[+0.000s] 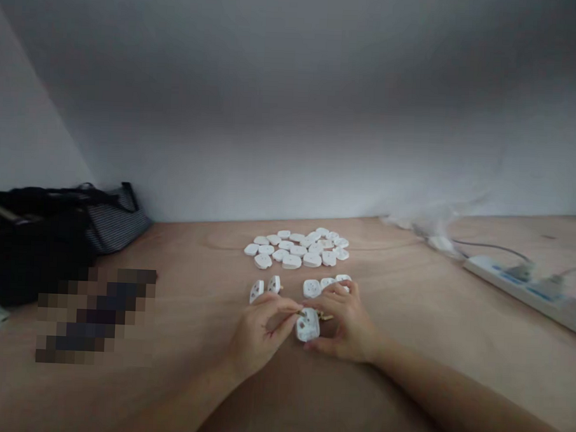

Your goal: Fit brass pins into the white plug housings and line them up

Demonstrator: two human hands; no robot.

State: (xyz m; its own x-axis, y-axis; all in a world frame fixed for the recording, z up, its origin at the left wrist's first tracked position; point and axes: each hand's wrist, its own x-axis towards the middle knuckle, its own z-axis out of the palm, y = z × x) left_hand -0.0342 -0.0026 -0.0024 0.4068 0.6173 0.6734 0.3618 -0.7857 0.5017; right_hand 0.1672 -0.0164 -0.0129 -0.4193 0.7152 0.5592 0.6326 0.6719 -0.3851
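Both my hands meet over a white plastic plug body (308, 325) near the front of the wooden tabletop (202, 314). My right hand (345, 323) grips this piece, its thumb and fingers around it. My left hand (259, 332) pinches a small brass pin (301, 313) at the piece's top edge. More brass pins (325, 317) show just behind it. Several similar white pieces (311, 288) stand or lie just beyond my fingers. Farther back, a heap of several flat white pieces (296, 247) lies on the wood, out of reach of my fingers.
A black bag (29, 249) and a striped bag (116, 221) sit at the far left, with a pixelated blurred patch (95, 316) before them. A white power strip (518, 290) with cables lies at the right, beside crumpled clear plastic (435, 229). A wall rises behind.
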